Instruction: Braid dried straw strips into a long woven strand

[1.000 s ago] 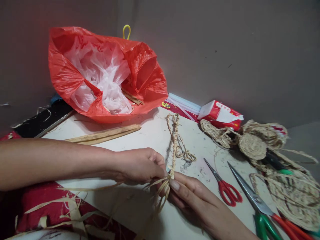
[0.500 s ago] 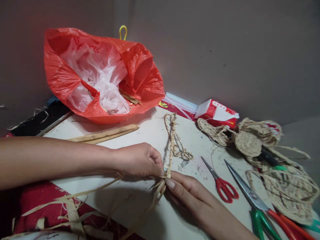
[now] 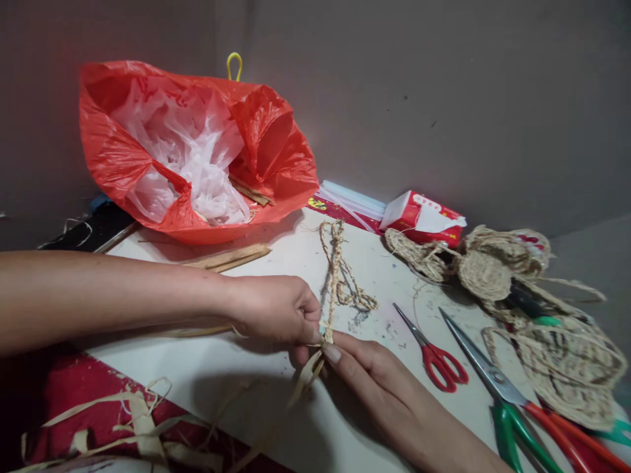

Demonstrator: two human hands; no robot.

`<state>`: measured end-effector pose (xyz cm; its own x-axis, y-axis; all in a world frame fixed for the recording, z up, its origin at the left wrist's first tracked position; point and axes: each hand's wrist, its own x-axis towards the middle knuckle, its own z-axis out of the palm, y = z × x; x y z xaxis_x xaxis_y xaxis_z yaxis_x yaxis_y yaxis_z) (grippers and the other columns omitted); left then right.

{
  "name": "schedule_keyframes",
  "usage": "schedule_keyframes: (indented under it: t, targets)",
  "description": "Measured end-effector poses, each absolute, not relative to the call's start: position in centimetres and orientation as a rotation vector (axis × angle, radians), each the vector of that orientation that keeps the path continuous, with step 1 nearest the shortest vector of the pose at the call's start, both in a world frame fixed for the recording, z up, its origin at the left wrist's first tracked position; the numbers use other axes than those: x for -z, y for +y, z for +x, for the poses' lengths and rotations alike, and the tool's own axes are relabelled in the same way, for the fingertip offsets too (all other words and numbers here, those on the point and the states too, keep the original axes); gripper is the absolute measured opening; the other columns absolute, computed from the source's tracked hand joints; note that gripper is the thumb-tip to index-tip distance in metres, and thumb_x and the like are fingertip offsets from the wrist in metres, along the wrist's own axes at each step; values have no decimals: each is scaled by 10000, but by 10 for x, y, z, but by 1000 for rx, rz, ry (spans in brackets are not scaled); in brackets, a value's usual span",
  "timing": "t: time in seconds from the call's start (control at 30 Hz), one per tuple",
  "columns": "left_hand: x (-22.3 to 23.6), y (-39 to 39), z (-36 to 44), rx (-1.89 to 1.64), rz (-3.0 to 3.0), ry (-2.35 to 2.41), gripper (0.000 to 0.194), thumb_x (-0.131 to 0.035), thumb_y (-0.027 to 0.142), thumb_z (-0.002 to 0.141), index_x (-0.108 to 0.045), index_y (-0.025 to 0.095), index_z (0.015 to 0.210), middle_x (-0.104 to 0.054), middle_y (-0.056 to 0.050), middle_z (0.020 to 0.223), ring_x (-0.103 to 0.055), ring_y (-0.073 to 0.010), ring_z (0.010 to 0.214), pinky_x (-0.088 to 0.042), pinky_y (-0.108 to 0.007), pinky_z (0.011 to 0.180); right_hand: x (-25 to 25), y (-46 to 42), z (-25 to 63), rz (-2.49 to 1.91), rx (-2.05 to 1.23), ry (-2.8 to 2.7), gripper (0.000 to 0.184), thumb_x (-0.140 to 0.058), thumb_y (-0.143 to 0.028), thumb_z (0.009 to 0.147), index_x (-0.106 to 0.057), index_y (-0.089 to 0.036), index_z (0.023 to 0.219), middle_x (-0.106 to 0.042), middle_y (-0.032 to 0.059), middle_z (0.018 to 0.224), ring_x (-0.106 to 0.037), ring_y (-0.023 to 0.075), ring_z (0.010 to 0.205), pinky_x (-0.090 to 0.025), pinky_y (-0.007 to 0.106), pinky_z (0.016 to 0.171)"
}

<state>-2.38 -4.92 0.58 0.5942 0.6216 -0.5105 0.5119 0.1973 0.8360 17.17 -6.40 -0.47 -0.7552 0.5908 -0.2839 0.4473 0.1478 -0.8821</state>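
Observation:
A thin braided straw cord (image 3: 335, 279) runs up the white table from between my hands, its far part looped and bunched. My right hand (image 3: 367, 374) pinches the cord's near end between thumb and forefinger, and loose strands (image 3: 308, 376) fan out below the grip. Close against it on the left, my left hand (image 3: 280, 312) is closed, its fingertips gripping a straw strand at the braid's end. Part of that strand passes back beneath the left forearm, which hides its middle. The left hand's lower fingers are mostly hidden.
Red-handled scissors (image 3: 438, 364) and large shears (image 3: 503, 384) lie right of my hands. Beyond them sits a heap of coiled straw braid (image 3: 566, 368) near a red tissue pack (image 3: 426, 220). A red plastic bag (image 3: 207, 226) stands at back left, flat dry strips (image 3: 231, 257) before it. Straw scraps (image 3: 142, 420) lie front left.
The strand by my left hand has been drawn back under the forearm, and the left fingers have curled lower around the braid's end. The whole view has shifted slightly.

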Motion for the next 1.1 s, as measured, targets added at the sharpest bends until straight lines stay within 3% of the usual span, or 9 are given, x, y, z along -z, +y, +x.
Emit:
schedule_keyframes:
  t: [0.13,0.27,0.5,0.67,0.8,0.9,1.0,1.1]
  targets:
    - [-7,-50,-23,-68,1571,1011,139,-444,255,785,-532,176,713,-635,24,682,-367,-61,435,-278,-188,428,5,-63,173,-1049,-1628,-2317,337,-342,-340,959,-650,-207,991,-633,28,837,-563,168,776,-421,255,754]
    - [-10,-49,-20,-81,1775,1014,139,-437,230,796,-510,172,693,-595,28,626,-442,-72,506,-302,-186,488,9,-62,172,-1086,-1570,-2319,295,-413,-354,924,-603,-184,776,-567,19,716,-505,155,678,-408,245,663]
    - [-18,-47,-14,-77,2085,1147,137,-455,220,741,-500,183,617,-454,39,535,-362,-94,508,-252,-224,498,21,-68,169,-1260,-1466,-2270,397,-354,-434,915,-395,-196,600,-312,-26,583,-287,115,548,-263,238,481]
    - [-20,-44,-11,-102,2069,1190,117,-472,182,689,-493,171,574,-442,42,511,-350,-81,487,-233,-215,479,25,-74,164,-1341,-1545,-2068,431,-400,-446,892,-306,-209,545,-262,-46,522,-233,95,489,-184,240,436]
    - [-18,-47,-9,-148,1761,1242,125,-460,167,688,-491,164,567,-445,48,481,-366,-68,451,-249,-198,450,27,-76,163,-1379,-1591,-1910,448,-442,-478,872,-322,-206,536,-265,-53,504,-220,85,468,-172,236,425]
    - [-16,-60,-8,-260,1573,1301,116,-446,179,699,-493,170,593,-437,47,475,-370,-73,427,-247,-198,412,28,-77,163,-1380,-1658,-1799,456,-452,-512,860,-423,-189,540,-285,-56,474,-232,85,454,-180,236,430]
    - [-15,-77,-8,-361,1456,1331,138,-413,222,736,-522,179,663,-436,49,490,-357,-77,407,-239,-202,383,26,-79,162,-1363,-1751,-1665,419,-506,-523,824,-566,-164,615,-354,-49,470,-282,94,464,-226,235,455]
    - [-14,-90,-9,-458,1457,1361,128,-415,226,743,-513,181,675,-431,51,527,-358,-75,450,-242,-194,398,23,-81,159,-1323,-1803,-1584,399,-548,-508,800,-553,-164,600,-413,-37,515,-318,97,498,-272,233,486]
